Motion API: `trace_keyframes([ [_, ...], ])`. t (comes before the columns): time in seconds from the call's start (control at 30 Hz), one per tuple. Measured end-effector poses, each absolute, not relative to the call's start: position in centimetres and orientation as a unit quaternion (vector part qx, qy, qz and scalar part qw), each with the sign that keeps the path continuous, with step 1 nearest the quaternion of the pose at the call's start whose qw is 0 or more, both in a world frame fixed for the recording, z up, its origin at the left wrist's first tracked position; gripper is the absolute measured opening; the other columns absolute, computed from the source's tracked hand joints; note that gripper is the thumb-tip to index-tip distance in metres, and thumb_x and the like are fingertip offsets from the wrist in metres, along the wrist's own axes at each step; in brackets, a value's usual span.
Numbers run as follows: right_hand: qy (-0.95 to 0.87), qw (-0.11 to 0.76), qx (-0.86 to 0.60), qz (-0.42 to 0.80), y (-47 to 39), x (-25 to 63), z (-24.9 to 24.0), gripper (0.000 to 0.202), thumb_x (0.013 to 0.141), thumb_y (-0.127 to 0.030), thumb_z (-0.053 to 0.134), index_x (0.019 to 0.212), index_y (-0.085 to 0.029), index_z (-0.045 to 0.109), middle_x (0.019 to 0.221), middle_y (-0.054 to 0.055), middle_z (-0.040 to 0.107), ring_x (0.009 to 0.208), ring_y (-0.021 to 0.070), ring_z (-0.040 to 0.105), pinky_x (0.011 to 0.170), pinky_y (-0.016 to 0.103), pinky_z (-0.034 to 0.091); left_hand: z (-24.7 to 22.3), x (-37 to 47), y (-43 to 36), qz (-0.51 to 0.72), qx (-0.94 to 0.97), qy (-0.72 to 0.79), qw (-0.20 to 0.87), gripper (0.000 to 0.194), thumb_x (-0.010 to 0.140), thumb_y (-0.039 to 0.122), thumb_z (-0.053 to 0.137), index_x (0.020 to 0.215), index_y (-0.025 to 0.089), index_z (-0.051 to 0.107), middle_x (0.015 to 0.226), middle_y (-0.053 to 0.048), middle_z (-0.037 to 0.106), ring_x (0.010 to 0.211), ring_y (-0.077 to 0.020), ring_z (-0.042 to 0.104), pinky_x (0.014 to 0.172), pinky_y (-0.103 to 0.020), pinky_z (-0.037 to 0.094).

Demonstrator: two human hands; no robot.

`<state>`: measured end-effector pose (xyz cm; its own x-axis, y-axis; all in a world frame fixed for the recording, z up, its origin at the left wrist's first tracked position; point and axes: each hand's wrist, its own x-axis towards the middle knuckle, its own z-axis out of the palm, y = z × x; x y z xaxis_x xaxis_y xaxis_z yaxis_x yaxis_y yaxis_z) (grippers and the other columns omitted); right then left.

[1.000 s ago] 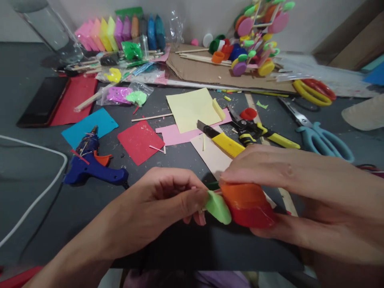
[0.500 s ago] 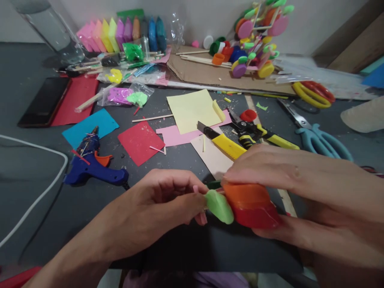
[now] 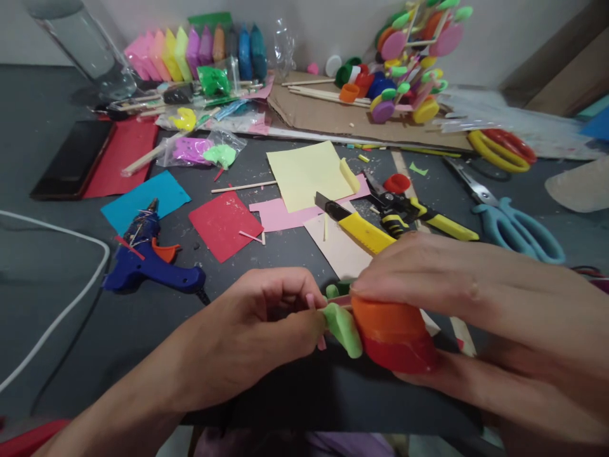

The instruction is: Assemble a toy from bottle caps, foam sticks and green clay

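In the lower middle, a small handmade toy car is held between both hands. Its near wheel looks like two joined bottle caps, one orange and one red (image 3: 397, 333). My left hand (image 3: 271, 314) is closed, thumb and fingertips pinching the car's pink stick frame (image 3: 310, 302). A light green clay piece (image 3: 345, 330) sits between that thumb and the caps. My right hand (image 3: 451, 298) is closed around the orange and red caps, fingers above and below them. Another green piece shows behind; the rest of the car is hidden by the hands.
A yellow utility knife (image 3: 364, 231), blade out, and black-yellow pliers (image 3: 404, 212) lie just beyond my hands. Blue scissors (image 3: 518, 228) are at right, a blue glue gun (image 3: 152, 263) at left. Similar toy cars (image 3: 413, 70) stand stacked at the back near a water-filled container (image 3: 90, 54).
The toy car has turned slightly in my hands: the light green piece now shows more edge-on, and a second green piece appears behind it. Both hands keep their hold.
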<state>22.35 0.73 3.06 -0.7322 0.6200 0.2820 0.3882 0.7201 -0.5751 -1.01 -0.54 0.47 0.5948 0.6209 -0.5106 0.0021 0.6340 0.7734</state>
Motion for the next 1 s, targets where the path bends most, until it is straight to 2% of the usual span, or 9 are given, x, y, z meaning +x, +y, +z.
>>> trace_keyframes([
  [0.23, -0.896, 0.231, -0.284, 0.251, 0.54, 22.54, 2.90, 0.016, 0.102, -0.034, 0.058, 0.115, -0.025, 0.063, 0.099, 0.003, 0.076, 0.099, 0.0159, 0.073, 0.080, 0.025, 0.062, 0.51, -0.93, -0.60, 0.195, 0.383, 0.411, 0.804, 0.021, 0.091, 0.026, 0.072, 0.075, 0.018, 0.060, 0.067, 0.008, 0.056, 0.061, -0.0062, 0.039, 0.056, -0.019, 0.031],
  [0.4, -0.888, 0.251, -0.296, 0.247, 0.54, 22.75, 2.67, 0.024, 0.102, -0.040, 0.057, 0.120, -0.025, 0.063, 0.104, 0.004, 0.076, 0.094, 0.0156, 0.074, 0.078, 0.026, 0.061, 0.44, -1.26, -0.61, 0.191, 0.390, 0.392, 0.811, 0.019, 0.097, 0.026, 0.063, 0.080, 0.017, 0.062, 0.073, 0.005, 0.060, 0.069, -0.0070, 0.048, 0.063, -0.019, 0.036],
  [0.47, -0.891, 0.244, -0.292, 0.248, 0.70, 22.71, 2.87, 0.021, 0.102, -0.037, 0.058, 0.118, -0.024, 0.064, 0.103, 0.003, 0.077, 0.094, 0.0146, 0.074, 0.079, 0.025, 0.061, 0.45, -1.29, -0.55, 0.193, 0.386, 0.393, 0.812, 0.019, 0.097, 0.025, 0.063, 0.080, 0.017, 0.062, 0.073, 0.005, 0.060, 0.069, -0.0071, 0.049, 0.064, -0.019, 0.037],
  [0.57, -0.898, 0.238, -0.274, 0.248, 0.94, 22.55, 3.26, 0.019, 0.099, -0.030, 0.063, 0.116, -0.022, 0.064, 0.099, 0.003, 0.078, 0.093, 0.0145, 0.074, 0.080, 0.024, 0.061, 0.53, -1.19, -0.47, 0.195, 0.389, 0.398, 0.807, 0.019, 0.097, 0.022, 0.061, 0.079, 0.018, 0.061, 0.070, 0.006, 0.058, 0.066, -0.0070, 0.046, 0.061, -0.019, 0.035],
  [0.7, -0.896, 0.246, -0.267, 0.255, 0.98, 22.45, 3.37, 0.018, 0.098, -0.029, 0.066, 0.113, -0.018, 0.066, 0.098, 0.005, 0.077, 0.095, 0.0148, 0.073, 0.082, 0.024, 0.061, 0.72, -1.05, -0.46, 0.193, 0.403, 0.402, 0.799, 0.020, 0.096, 0.021, 0.059, 0.077, 0.018, 0.060, 0.069, 0.006, 0.055, 0.064, -0.0075, 0.041, 0.058, -0.020, 0.031],
  [0.87, -0.900, 0.238, -0.255, 0.263, 1.02, 22.53, 3.26, 0.016, 0.097, -0.025, 0.066, 0.111, -0.017, 0.066, 0.099, 0.004, 0.076, 0.097, 0.0138, 0.071, 0.085, 0.024, 0.060, 0.76, -1.12, -0.54, 0.166, 0.412, 0.417, 0.793, 0.023, 0.091, 0.030, 0.070, 0.075, 0.019, 0.056, 0.065, 0.008, 0.045, 0.062, -0.0085, 0.033, 0.054, -0.023, 0.025],
  [1.0, -0.902, 0.230, -0.257, 0.261, 1.16, 22.58, 3.35, 0.018, 0.097, -0.025, 0.065, 0.114, -0.019, 0.065, 0.100, 0.004, 0.076, 0.096, 0.0139, 0.072, 0.083, 0.025, 0.060, 0.63, -1.16, -0.58, 0.161, 0.415, 0.415, 0.793, 0.026, 0.090, 0.032, 0.071, 0.075, 0.020, 0.055, 0.065, 0.008, 0.041, 0.061, -0.0092, 0.028, 0.052, -0.025, 0.021],
])
